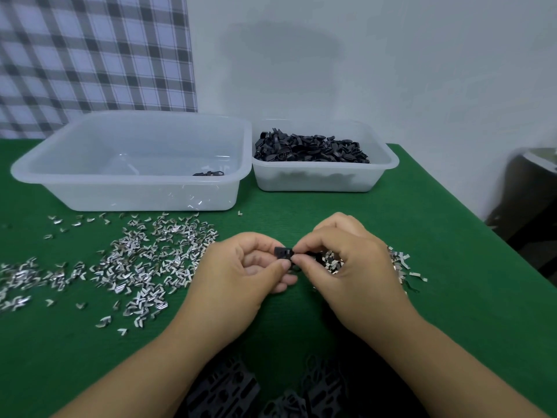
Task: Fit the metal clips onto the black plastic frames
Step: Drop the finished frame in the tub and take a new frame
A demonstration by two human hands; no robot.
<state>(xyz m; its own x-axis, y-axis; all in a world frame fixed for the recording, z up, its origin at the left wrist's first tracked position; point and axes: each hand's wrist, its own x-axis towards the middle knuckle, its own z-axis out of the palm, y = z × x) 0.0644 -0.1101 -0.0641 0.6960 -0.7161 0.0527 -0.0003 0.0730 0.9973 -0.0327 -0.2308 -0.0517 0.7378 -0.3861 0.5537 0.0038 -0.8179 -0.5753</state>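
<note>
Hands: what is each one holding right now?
Left hand: closed, pinching a black plastic frame.
Right hand: closed, pinching the same frame from its other side.

Shiny V-bent metal clips (141, 267) lie scattered loose across the green table (437, 236), mostly at left, with a smaller cluster at right. One small black frame (284, 252) is pinched between the fingertips of the left hand (238, 276) and the right hand (346, 267). Many more frames (310, 147) are heaped in the right tub (385, 164).
</note>
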